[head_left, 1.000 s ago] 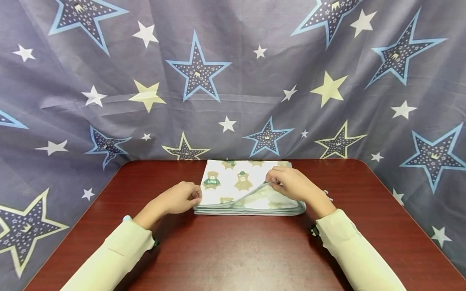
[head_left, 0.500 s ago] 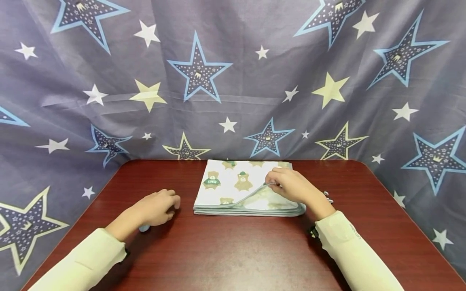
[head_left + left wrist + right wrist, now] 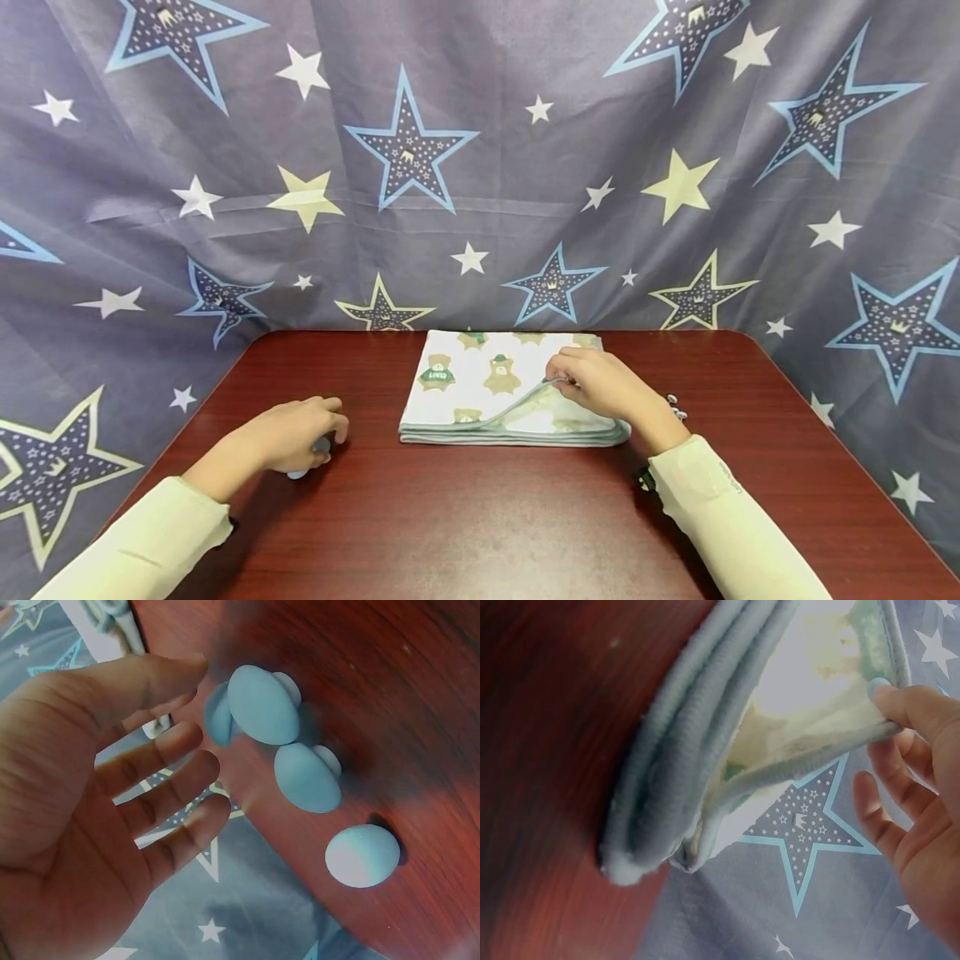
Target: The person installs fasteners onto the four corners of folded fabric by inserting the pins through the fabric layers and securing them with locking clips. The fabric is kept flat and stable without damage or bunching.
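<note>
Bear-print blanket (image 3: 480, 375): seen folded in several layers at the centre of the head view, laid flat toward the far edge of the bench (image 3: 525, 517), its grey-green bound edges (image 3: 682, 712) stacked along the near side. The top layer is pinched near its front edge, right of centre, by the thumb and index finger of the right hand (image 3: 592, 383); the other fingers are curved loosely beneath. By this grip the flap is held up from the stack, presumably so that the layer beneath is left exposed.

Left hand (image 3: 300, 433): held at the left of the head view, well apart from the blanket. In the left wrist view its fingers are seen loosely extended, nothing grasped, beside a group of pale blue mushroom-shaped pieces (image 3: 262, 705). No contact is seen there. One round piece (image 3: 362, 855) is set apart at lower right of that view. The hand is judged to be placed for the pieces to be within reach.

Small pale pieces (image 3: 673, 402), partly hidden by the right wrist, are noted on the right of the head view; their form cannot be told
</note>
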Tool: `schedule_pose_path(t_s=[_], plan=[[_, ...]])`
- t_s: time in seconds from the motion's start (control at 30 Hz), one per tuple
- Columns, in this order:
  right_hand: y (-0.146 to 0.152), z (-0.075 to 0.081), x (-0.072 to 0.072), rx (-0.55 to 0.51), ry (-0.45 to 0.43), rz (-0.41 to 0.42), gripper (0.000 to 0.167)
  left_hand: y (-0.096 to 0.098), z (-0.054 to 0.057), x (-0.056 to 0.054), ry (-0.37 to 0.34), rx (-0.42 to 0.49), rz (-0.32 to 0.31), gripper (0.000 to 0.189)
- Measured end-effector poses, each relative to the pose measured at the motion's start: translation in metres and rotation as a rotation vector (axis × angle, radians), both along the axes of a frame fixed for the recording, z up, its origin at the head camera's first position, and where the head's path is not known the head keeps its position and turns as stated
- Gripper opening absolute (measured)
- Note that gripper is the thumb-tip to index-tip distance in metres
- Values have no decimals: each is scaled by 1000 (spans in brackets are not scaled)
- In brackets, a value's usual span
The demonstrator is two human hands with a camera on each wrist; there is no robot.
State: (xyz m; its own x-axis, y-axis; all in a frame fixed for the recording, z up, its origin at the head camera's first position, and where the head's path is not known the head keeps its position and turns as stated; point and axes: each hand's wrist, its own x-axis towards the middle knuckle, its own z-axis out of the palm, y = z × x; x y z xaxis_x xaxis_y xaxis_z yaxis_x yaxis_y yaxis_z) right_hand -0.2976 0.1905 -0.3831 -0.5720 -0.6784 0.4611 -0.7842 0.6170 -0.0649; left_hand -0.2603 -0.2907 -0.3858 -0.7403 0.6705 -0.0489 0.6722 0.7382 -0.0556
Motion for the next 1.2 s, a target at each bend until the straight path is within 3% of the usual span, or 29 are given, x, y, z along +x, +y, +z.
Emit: schedule_pose_path(t_s=[0.27,0.57,0.83,1.03,1.2], plan=[[1,1,0,1,1,-1,16,-1,1,0,-47,47,-23,32],[1,4,1,7,-5,-7,16,-5,-11,-8,14,81,-74,31],[2,2,-1,6,-15,-12,16,-2,-17,-15,16,64,-48,33],[3,3,-1,9,-15,-20,17,1,-16,-18,149,103,-113,30],[3,3,-1,5,-12,-18,17,10,-15,-25,296,211,-225,30]])
